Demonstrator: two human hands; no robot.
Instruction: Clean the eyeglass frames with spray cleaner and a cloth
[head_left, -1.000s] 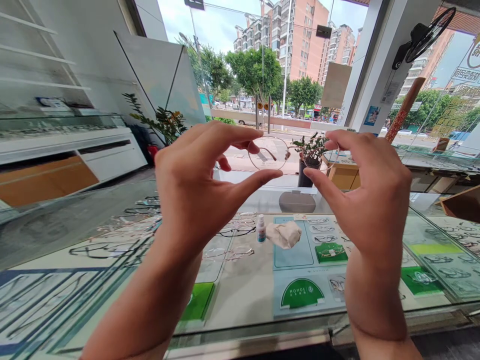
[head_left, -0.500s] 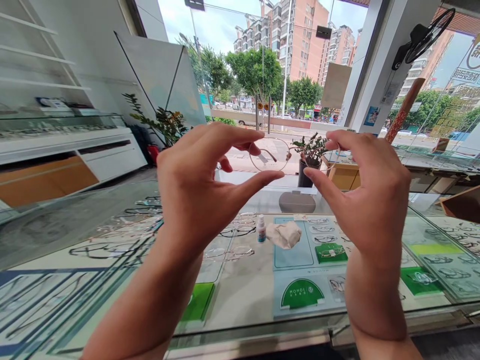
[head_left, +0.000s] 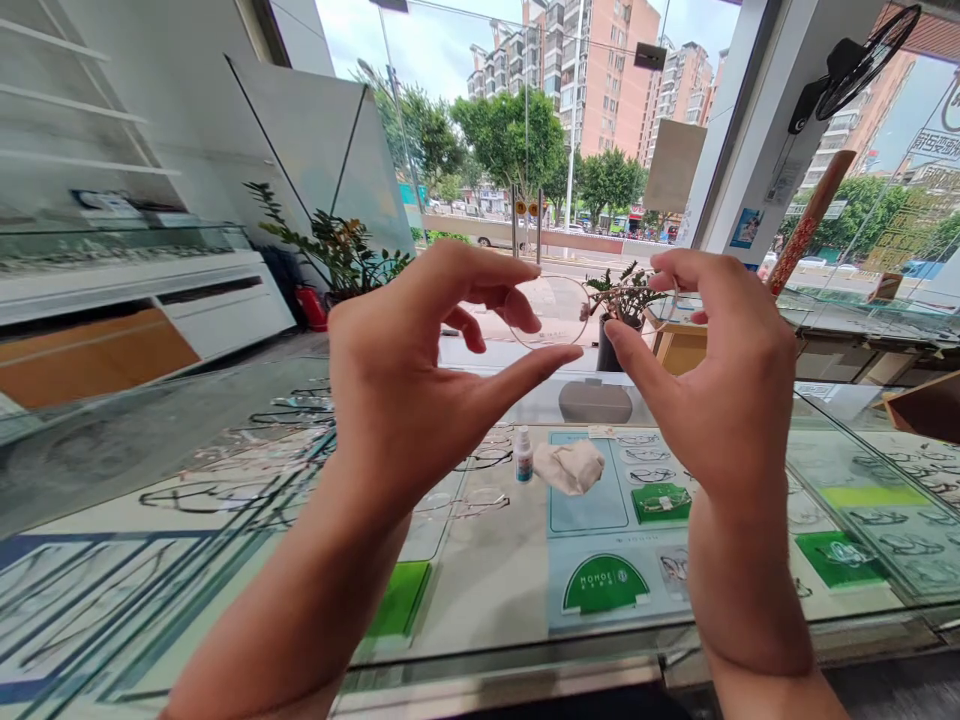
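Note:
A pair of thin-rimmed round eyeglasses (head_left: 551,312) is held up at eye level against the window. My left hand (head_left: 405,380) pinches the left lens rim between index finger and thumb. My right hand (head_left: 724,385) pinches the right lens rim the same way, and that lens is mostly hidden behind its fingers. Both hands hover above the glass display counter (head_left: 495,590). Below them on the counter lie a small white dropper bottle (head_left: 523,455) and a crumpled white cloth (head_left: 570,466).
Several eyeglass frames lie under the counter glass on green and blue pads. A potted plant (head_left: 621,320) stands behind the hands, with a larger plant (head_left: 330,250) at the left. White shelves line the left wall. A wall fan (head_left: 851,65) hangs at upper right.
Both hands with the eyeglasses have shifted slightly right and tilted a little. The grip is the same.

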